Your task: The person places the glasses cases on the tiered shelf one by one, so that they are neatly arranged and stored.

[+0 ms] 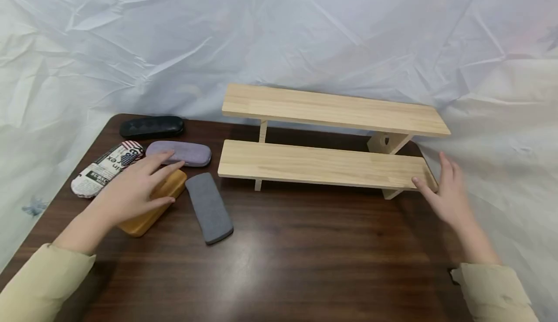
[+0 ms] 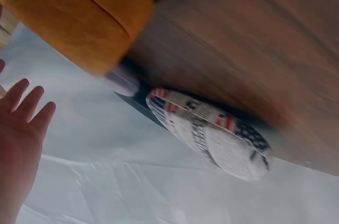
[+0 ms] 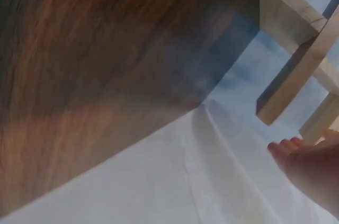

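My left hand (image 1: 135,186) hovers with spread fingers over a mustard-brown glasses case (image 1: 144,221), partly hiding it. In the left wrist view that hand (image 2: 21,139) appears apart from the case (image 2: 79,20). Around it lie a purple glasses case (image 1: 187,154), a flag-and-print patterned case (image 1: 104,169), a black glasses case (image 1: 151,127) and a grey glasses case (image 1: 209,208). At the right end of a two-tier wooden shelf (image 1: 314,164), my right hand (image 1: 453,201) has its fingers extended, the thumb tip overlapping the lower board's end.
The dark wooden table (image 1: 305,254) runs beneath everything. Behind it and at both sides hangs wrinkled white sheeting (image 1: 279,36). The shelf's upper board (image 1: 331,106) stands higher and farther back than the lower one, on upright side supports (image 1: 388,142).
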### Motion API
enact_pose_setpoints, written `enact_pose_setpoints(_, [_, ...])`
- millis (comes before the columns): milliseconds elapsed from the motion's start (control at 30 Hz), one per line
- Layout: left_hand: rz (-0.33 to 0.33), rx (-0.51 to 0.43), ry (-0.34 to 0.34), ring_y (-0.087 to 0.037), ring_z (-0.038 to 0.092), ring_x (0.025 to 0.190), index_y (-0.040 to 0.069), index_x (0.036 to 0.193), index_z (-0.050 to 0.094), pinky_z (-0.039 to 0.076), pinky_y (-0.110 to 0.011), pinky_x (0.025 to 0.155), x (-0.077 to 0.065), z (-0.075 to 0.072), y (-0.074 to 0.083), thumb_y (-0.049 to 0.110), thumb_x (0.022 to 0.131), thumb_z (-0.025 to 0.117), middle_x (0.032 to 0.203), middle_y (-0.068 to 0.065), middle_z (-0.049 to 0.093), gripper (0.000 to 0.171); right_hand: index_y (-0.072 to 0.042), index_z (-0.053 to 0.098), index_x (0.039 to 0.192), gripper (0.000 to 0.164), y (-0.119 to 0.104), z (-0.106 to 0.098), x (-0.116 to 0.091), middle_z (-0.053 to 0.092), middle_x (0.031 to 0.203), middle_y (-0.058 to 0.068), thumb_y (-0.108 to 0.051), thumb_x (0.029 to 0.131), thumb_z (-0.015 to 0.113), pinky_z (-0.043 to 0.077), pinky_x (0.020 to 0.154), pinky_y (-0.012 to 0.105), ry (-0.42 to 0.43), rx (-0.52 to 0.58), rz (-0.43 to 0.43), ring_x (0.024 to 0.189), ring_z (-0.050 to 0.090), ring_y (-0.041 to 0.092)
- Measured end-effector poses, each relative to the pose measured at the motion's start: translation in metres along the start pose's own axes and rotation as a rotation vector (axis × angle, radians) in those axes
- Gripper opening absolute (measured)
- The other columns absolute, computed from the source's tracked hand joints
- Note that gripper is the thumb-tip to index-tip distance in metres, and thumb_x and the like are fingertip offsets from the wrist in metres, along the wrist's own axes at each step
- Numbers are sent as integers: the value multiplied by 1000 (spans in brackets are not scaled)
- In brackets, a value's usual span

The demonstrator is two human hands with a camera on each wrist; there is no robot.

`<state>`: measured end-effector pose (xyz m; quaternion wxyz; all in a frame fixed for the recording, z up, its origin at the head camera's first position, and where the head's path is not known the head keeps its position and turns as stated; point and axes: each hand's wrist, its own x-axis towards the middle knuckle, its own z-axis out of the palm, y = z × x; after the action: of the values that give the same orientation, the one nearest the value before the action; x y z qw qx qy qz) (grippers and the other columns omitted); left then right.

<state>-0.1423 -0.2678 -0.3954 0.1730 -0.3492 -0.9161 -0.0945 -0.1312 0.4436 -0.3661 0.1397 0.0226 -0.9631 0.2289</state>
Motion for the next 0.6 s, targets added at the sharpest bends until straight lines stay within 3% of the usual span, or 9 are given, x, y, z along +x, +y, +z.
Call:
enact_pose_setpoints(233, [90,-21,-64,-44,58,133,8,150,58,53,-63,105,16,5,11,23,64,103,150,-26,57,98,8,10,167,84,11,5,3,20,159,51,-23,105,58,14,125,78,-4,160,-33,145,21,71])
enact_pose_setpoints(333, [109,-27,-99,-41,59,134,8,149,59,53,-61,106,22,6,16,18,62,104,148,-24,59,98,7,11,167,80,15,7,4,21,161,49,-20,107,57,21,135,41,-23,235,-2,148,23,68])
enact_pose_setpoints(433, [117,-31,-143,-40,59,135,9,149,59,53,-60,108,27,9,20,14,61,104,148,-23,60,99,5,11,168,77,17,9,6,20,164,46,-20,109,54,20,119,2,-48,309,50,156,22,55])
enact_pose_setpoints(467, [118,-33,-160,-40,59,136,10,149,59,53,-61,109,29,10,21,13,61,104,150,-23,59,99,5,11,168,77,18,10,7,20,165,44,-20,110,54,20,112,-4,-50,329,65,158,23,50])
enact_pose_setpoints(600, [121,-47,-223,-41,57,139,11,150,59,54,-61,108,34,15,23,8,62,103,153,-22,57,99,5,9,168,75,22,12,11,19,168,39,-22,112,50,25,108,-6,-56,380,122,159,26,30])
